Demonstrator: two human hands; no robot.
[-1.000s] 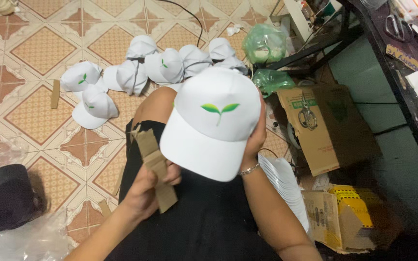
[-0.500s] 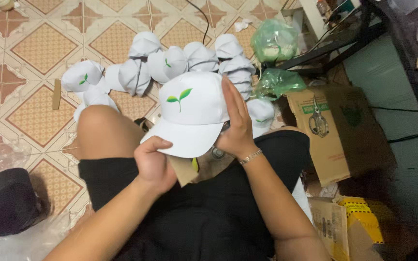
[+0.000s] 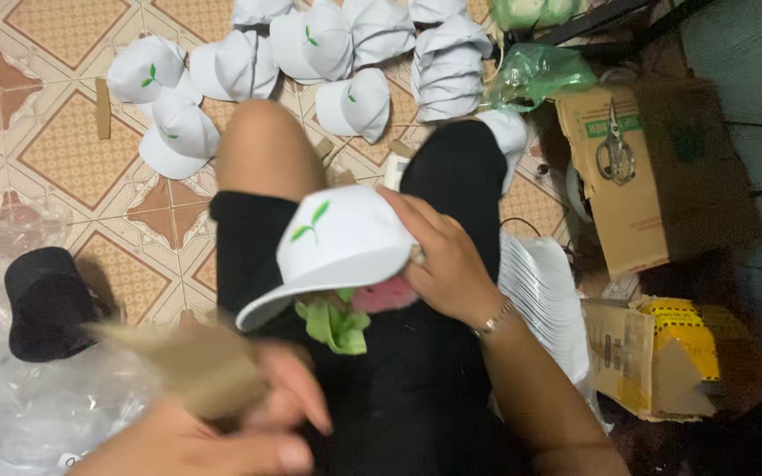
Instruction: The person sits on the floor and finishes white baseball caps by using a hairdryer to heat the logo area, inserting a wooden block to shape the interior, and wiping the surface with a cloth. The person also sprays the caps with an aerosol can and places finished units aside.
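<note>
Cap (image 3: pixel 346 242) lies on the lap, boxes (image 3: pixel 637 176) right (more caps (image 3: pixel 310 44) ahead).

We look down on an informal home workshop for cap packing: patterned floor tiles (image 3: pixel 55 145), white caps (image 3: pixel 249 62) heaped far, cardboard boxes (image 3: pixel 637 176) right, clear plastic bags (image 3: pixel 11 405) near left.
</note>
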